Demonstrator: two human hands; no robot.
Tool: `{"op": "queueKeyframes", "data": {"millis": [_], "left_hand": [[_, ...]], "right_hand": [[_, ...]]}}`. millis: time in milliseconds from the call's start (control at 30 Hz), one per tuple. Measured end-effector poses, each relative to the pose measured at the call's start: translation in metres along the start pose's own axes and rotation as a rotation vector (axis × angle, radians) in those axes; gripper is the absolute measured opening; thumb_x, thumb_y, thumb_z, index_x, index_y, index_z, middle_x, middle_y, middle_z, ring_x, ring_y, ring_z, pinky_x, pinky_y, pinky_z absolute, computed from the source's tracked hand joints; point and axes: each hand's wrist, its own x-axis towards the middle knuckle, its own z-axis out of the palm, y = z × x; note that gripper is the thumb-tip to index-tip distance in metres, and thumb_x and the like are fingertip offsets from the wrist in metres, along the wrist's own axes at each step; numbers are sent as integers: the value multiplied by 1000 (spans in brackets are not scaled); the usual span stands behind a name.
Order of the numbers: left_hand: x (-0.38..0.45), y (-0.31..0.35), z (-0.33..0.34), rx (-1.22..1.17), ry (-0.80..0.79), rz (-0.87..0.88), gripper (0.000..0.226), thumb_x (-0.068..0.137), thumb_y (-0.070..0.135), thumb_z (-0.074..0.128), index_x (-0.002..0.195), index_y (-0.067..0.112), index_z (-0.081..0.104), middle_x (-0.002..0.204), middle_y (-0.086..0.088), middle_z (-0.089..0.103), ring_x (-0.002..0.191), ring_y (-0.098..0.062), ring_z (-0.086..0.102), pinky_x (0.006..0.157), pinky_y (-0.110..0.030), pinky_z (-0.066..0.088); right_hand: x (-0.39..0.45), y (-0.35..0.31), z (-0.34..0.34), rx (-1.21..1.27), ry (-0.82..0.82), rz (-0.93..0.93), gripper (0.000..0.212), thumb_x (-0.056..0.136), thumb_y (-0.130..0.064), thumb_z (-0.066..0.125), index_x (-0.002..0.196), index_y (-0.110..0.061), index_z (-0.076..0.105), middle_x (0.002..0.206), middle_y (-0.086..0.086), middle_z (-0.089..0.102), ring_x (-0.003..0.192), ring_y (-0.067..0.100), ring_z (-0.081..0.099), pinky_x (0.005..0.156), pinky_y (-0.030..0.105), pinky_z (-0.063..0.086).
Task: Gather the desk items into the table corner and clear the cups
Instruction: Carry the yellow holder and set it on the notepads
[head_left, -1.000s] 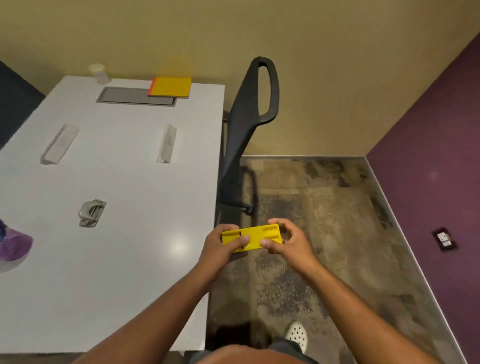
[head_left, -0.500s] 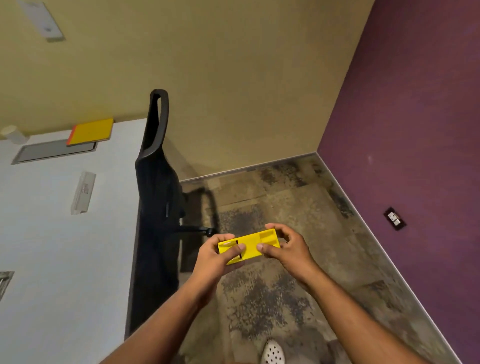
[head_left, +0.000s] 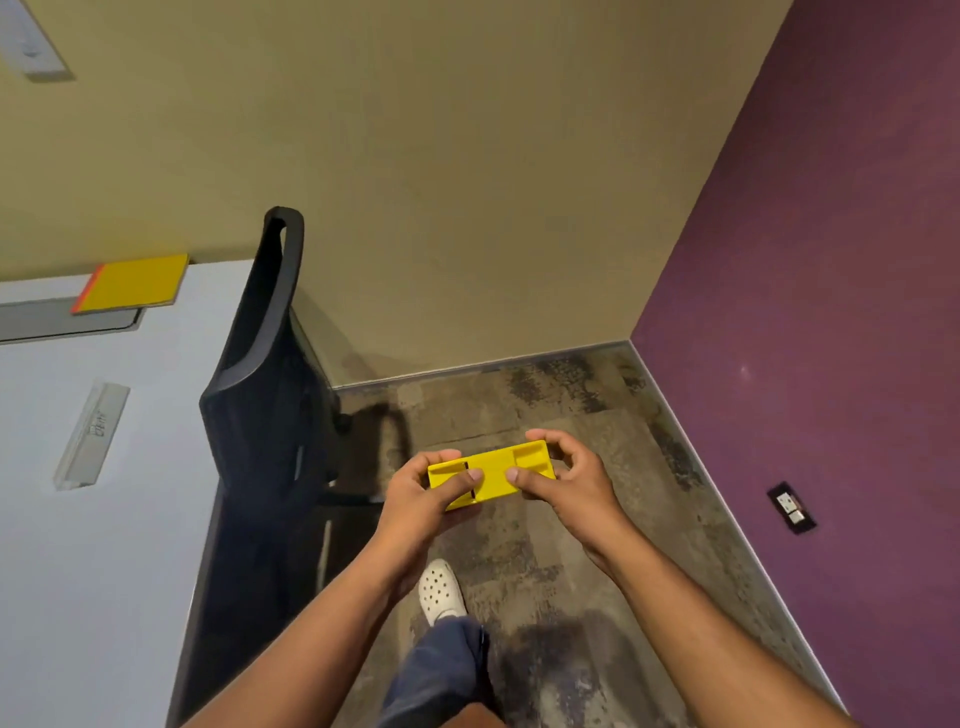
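I hold a flat yellow plastic organiser tray (head_left: 493, 475) in both hands, out over the floor to the right of the table. My left hand (head_left: 426, 493) grips its left end with the thumb on top. Its right end is pinched by my right hand (head_left: 566, 480). On the white table (head_left: 156, 415) at the left lie a yellow notebook (head_left: 132, 283) with an orange spine near the far corner and a clear acrylic sign holder (head_left: 91, 436). No cup is in view.
A black office chair (head_left: 265, 395) stands against the table's right edge. A grey cable hatch (head_left: 62, 319) is set in the table top under the notebook. Patterned carpet (head_left: 545, 519) runs to a beige wall and a purple wall with a socket (head_left: 792, 507).
The view has swung right and away from the table; the hole punch and the cup have left the frame. My hands still hold the yellow tray, now over the carpet.
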Motion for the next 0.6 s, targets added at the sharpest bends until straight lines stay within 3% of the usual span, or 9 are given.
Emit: {"op": "queueKeyframes", "data": {"millis": [133, 300, 433, 500, 600], "left_hand": [[66, 30, 3, -51, 6, 0, 35, 85, 6, 84, 115, 12, 67, 107, -14, 69, 93, -26, 73, 80, -43, 65], [133, 89, 7, -38, -43, -45, 50, 82, 2, 86, 127, 13, 66, 103, -10, 69, 83, -24, 73, 76, -45, 66], [177, 136, 9, 32, -128, -75, 31, 88, 9, 80, 119, 13, 76, 88, -5, 77, 77, -21, 69, 78, -38, 60], [198, 155, 13, 32, -120, -71, 22, 90, 12, 78, 112, 15, 78, 87, -3, 78, 82, -22, 68, 78, -35, 55], [231, 178, 24, 15, -88, -59, 15, 91, 11, 77, 107, 13, 78, 85, -1, 78, 75, -14, 70, 65, -23, 57]], "right_hand": [[78, -20, 14, -1, 0, 4, 50, 81, 0, 85, 122, -20, 66, 101, 3, 73, 84, 11, 71, 69, 30, 61], [167, -68, 39, 10, -10, 12, 55, 83, 0, 83, 127, -22, 60, 113, 10, 72, 89, 13, 71, 68, 31, 61], [233, -104, 62, 1, -41, -27, 55, 81, 0, 84, 124, -25, 60, 114, 8, 75, 93, 16, 72, 79, 42, 60], [265, -119, 73, 14, -62, -36, 57, 82, 1, 83, 127, -23, 59, 111, 10, 77, 91, 17, 72, 74, 35, 60], [315, -138, 87, 40, -120, -36, 60, 81, 3, 83, 131, -20, 58, 116, 17, 75, 90, 15, 72, 77, 29, 61]]}}
